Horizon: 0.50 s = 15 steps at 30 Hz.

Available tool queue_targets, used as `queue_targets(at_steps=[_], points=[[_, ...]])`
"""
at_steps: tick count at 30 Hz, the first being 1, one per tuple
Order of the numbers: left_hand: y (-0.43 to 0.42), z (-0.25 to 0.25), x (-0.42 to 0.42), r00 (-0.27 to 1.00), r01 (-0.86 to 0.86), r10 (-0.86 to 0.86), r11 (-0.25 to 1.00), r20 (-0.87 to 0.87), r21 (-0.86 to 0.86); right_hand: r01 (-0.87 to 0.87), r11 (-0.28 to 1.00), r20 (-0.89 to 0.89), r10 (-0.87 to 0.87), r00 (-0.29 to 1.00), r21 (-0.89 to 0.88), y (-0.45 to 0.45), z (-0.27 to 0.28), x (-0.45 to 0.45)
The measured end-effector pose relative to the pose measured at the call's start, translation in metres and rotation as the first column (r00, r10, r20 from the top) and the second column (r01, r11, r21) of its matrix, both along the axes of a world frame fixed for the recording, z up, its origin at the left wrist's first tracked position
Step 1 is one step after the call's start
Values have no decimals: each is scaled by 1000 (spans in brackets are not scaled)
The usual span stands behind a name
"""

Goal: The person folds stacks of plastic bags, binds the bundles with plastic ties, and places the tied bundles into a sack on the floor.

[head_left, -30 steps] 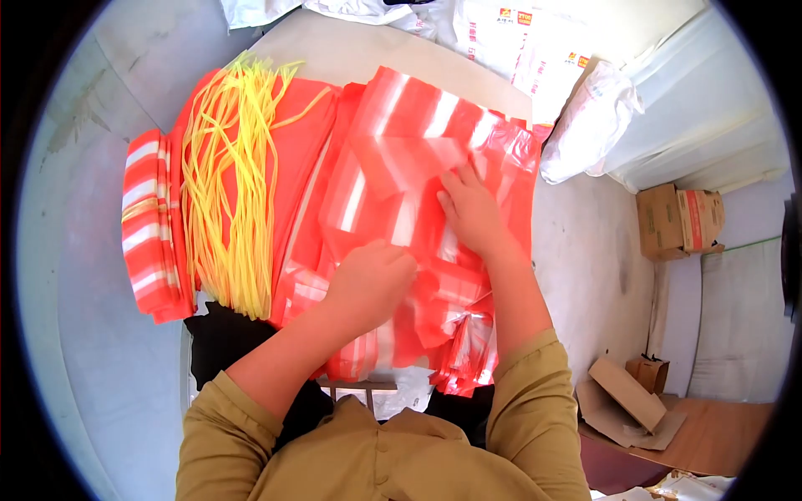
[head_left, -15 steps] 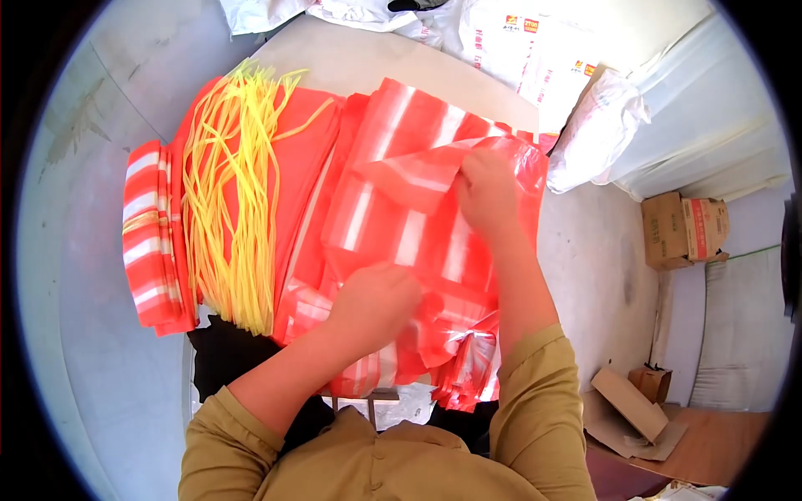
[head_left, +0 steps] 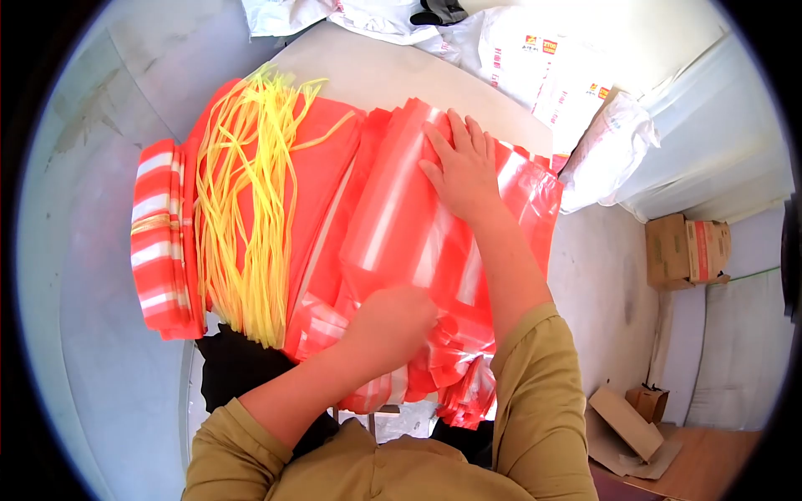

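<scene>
Red-and-white striped plastic sheets (head_left: 384, 209) lie in a pile in the middle of the table. My right hand (head_left: 464, 171) rests on the upper part of the pile, its fingers spread. Lower down, my left hand (head_left: 391, 326) is closed on the near part of the striped plastic, with its fingertips partly hidden. Beside the pile, to the left, a bunch of yellow strips (head_left: 251, 217) lies over red plastic (head_left: 316, 134). A folded striped bundle (head_left: 157, 238) with a thin tie around it sits at the far left.
White printed bags (head_left: 518, 58) stand along the table's far edge (head_left: 368, 63). A white package (head_left: 606, 154) leans at the back right. Cardboard boxes (head_left: 668, 250) are at the right, and opened cardboard (head_left: 626, 426) lies at the lower right.
My right hand has moved up and left, let go of the lifted sheet and now lies spread on it. The raised fold has flattened. My left hand stays closed near the lower part.
</scene>
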<state>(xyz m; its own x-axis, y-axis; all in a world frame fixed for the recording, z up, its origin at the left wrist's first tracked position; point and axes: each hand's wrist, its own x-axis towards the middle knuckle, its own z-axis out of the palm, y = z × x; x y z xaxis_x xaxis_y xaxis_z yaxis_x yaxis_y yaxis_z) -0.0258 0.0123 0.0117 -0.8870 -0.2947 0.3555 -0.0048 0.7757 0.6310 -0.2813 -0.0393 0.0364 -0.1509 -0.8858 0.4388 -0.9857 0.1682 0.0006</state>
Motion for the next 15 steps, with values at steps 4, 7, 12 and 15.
queue_targets(at_steps=[4,7,12,15], points=[[-1,4,-1,1000,6,-6,1000,21,-2,78,996,-17,-79,997,-53,-18,-4,-6],[-2,7,-2,1000,13,-12,1000,25,-11,39,989,-46,-46,998,-145,-11,4,-2],[-1,7,-1,999,2,-1,999,34,-47,-450,889,-28,450,893,-85,54,-14,0],[0,11,0,983,16,-12,1000,185,-24,-276,961,-142,275,951,10,79,-7,-37]])
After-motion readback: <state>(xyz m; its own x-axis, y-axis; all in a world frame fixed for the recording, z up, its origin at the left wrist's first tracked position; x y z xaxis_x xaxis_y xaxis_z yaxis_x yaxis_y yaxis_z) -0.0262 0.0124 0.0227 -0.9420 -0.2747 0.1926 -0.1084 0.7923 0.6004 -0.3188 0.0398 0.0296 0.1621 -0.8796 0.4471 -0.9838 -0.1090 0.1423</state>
